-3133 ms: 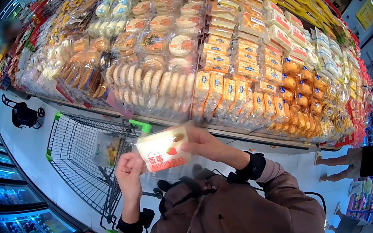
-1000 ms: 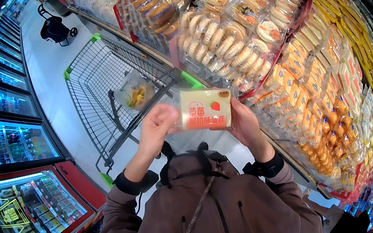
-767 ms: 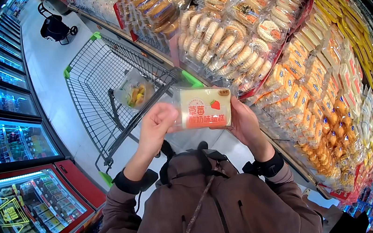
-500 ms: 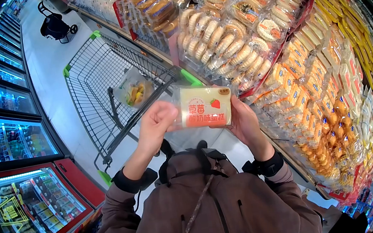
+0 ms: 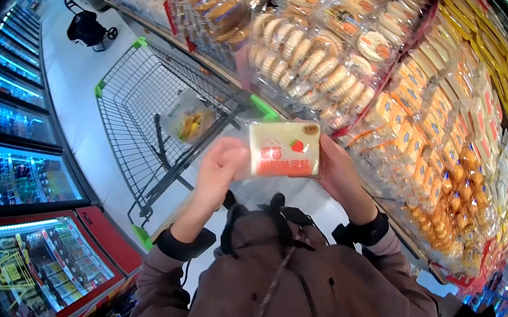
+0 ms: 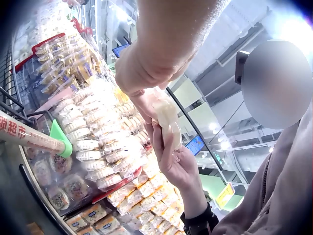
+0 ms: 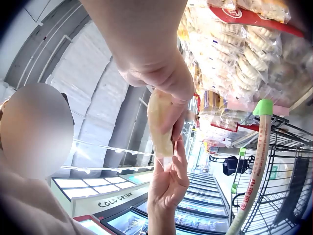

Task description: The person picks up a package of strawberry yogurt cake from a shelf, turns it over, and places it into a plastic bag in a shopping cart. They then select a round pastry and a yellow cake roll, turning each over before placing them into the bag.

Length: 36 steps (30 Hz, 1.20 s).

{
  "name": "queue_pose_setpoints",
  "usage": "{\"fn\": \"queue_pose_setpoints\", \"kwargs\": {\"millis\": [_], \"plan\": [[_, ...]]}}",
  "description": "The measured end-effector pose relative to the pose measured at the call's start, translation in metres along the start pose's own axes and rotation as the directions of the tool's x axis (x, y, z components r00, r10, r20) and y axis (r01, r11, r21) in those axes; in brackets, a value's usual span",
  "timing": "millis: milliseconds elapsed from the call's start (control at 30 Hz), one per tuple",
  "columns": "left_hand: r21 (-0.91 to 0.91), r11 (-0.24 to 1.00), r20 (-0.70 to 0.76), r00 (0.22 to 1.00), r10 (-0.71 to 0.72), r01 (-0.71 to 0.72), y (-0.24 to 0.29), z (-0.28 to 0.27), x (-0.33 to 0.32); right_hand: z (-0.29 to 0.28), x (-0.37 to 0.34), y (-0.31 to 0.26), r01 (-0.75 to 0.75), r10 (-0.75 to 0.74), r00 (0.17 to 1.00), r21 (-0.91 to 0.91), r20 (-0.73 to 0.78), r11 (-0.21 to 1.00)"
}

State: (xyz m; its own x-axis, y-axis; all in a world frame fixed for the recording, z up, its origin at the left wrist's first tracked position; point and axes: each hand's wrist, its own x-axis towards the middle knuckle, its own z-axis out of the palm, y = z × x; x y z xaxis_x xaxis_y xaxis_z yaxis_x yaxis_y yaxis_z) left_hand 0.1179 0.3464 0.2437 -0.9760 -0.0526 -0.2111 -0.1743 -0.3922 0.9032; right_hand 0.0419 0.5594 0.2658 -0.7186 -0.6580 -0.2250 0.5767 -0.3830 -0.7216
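A clear-wrapped cake pack [image 5: 285, 149] with a strawberry print is held up in front of the chest, its printed face towards the head camera. The right hand [image 5: 340, 173] grips its right side, fingers behind it. At the other end, the curled fingers of the left hand [image 5: 223, 166] pinch the edge of the wrapper. The left wrist view shows the pack [image 6: 167, 120] edge-on between the left hand [image 6: 151, 73] and the right hand [image 6: 178, 166]. In the right wrist view the pack [image 7: 160, 125] lies between the right hand [image 7: 161, 73] and the left hand [image 7: 168, 186].
A wire shopping cart [image 5: 134, 123] with green corners stands ahead to the left, holding a bag of yellow items [image 5: 191, 123]. Wrapped baked goods [image 5: 319, 66] fill a long display at the right. Glass-doored coolers [image 5: 18, 170] line the left, and a dark trolley [image 5: 87, 28] stands farther off.
Since about three seconds ago the view has turned, and the right hand has moved from the pack's top corner to its right side. Over the last half second the scene has shifted slightly rightward.
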Motion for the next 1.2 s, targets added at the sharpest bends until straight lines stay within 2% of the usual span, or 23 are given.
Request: {"fn": "queue_pose_setpoints", "kwargs": {"millis": [67,200,233,367,467,533,567,600,667,700,733,800,833,900,933,1000,1033,1133,1200], "plan": [[-0.048,0.999,0.032,0.999,-0.008,0.01,0.007,0.006,-0.001,0.006,0.004,0.0,-0.025,0.025,1.0,-0.02,0.008,0.999],[0.042,0.999,-0.001,1.0,-0.009,0.009,0.027,-0.002,-0.003,0.012,0.023,0.011,-0.088,0.093,0.993,-0.068,0.073,0.994],[0.01,1.0,-0.015,1.0,-0.008,0.008,0.035,-0.004,-0.004,0.017,0.029,0.012,-0.091,0.1,0.989,-0.084,0.112,0.992],[0.139,0.99,-0.071,0.997,-0.013,0.023,0.049,-0.036,0.002,0.041,0.065,0.02,-0.159,0.191,0.966,-0.181,0.175,0.971],[0.089,0.994,-0.128,0.99,-0.057,0.069,0.057,-0.077,0.01,0.056,0.106,0.036,-0.19,0.242,0.949,-0.247,0.202,0.95],[0.124,0.992,-0.216,0.976,-0.008,0.036,0.068,-0.11,0.018,0.067,0.146,0.047,-0.225,0.303,0.929,-0.323,0.215,0.919],[0.174,0.985,-0.256,0.966,0.024,0.022,0.076,-0.129,0.023,0.078,0.165,0.039,-0.243,0.35,0.925,-0.474,0.15,0.846],[0.221,0.975,-0.294,0.954,0.059,0.008,0.083,-0.149,0.029,0.072,0.196,0.053,-0.229,0.322,0.942,-0.514,0.097,0.827],[0.27,0.963,-0.373,0.92,0.118,-0.014,0.093,-0.194,0.047,0.081,0.252,0.062,-0.218,0.304,0.949,-0.512,0.089,0.831],[0.324,0.945,-0.369,0.915,0.163,-0.038,0.098,-0.215,0.058,0.076,0.285,0.078,-0.164,0.233,0.972,-0.583,0.045,0.796],[0.361,0.933,-0.394,0.906,0.154,-0.002,0.098,-0.236,0.07,0.066,0.319,0.1,-0.115,0.158,0.987,-0.653,0.007,0.748],[0.429,0.9,-0.445,0.884,0.139,0.075,0.085,-0.278,0.094,0.049,0.373,0.129,-0.24,0.232,0.965,-0.773,-0.124,0.587],[0.517,0.852,-0.45,0.873,0.188,0.083,0.069,-0.3,0.108,0.04,0.393,0.141,-0.238,0.231,0.961,-0.87,-0.148,0.433],[0.56,0.819,-0.441,0.882,0.167,0.125,0.042,-0.327,0.135,0.023,0.423,0.165,-0.217,0.224,0.955,-0.973,-0.193,0.084],[0.581,0.801,-0.437,0.886,0.157,0.145,0.028,-0.337,0.146,0.016,0.429,0.176,-0.201,0.22,0.955,-0.98,-0.197,-0.002],[0.718,0.661,-0.432,0.884,0.176,0.219,-0.005,-0.351,0.166,-0.001,0.441,0.196,-0.163,0.211,0.957,-0.971,-0.199,-0.173],[0.775,0.58,-0.427,0.885,0.185,0.253,-0.015,-0.353,0.176,-0.015,0.45,0.211,-0.215,0.251,0.936,-0.966,-0.246,-0.143],[0.807,0.458,-0.467,0.878,0.106,0.373,-0.045,-0.347,0.197,-0.036,0.468,0.245,-0.191,0.271,0.925,-0.942,-0.268,-0.277],[0.805,0.416,-0.475,0.879,0.028,0.422,-0.063,-0.345,0.209,-0.038,0.473,0.257,-0.269,0.238,0.911,-0.922,-0.337,-0.278]]}}
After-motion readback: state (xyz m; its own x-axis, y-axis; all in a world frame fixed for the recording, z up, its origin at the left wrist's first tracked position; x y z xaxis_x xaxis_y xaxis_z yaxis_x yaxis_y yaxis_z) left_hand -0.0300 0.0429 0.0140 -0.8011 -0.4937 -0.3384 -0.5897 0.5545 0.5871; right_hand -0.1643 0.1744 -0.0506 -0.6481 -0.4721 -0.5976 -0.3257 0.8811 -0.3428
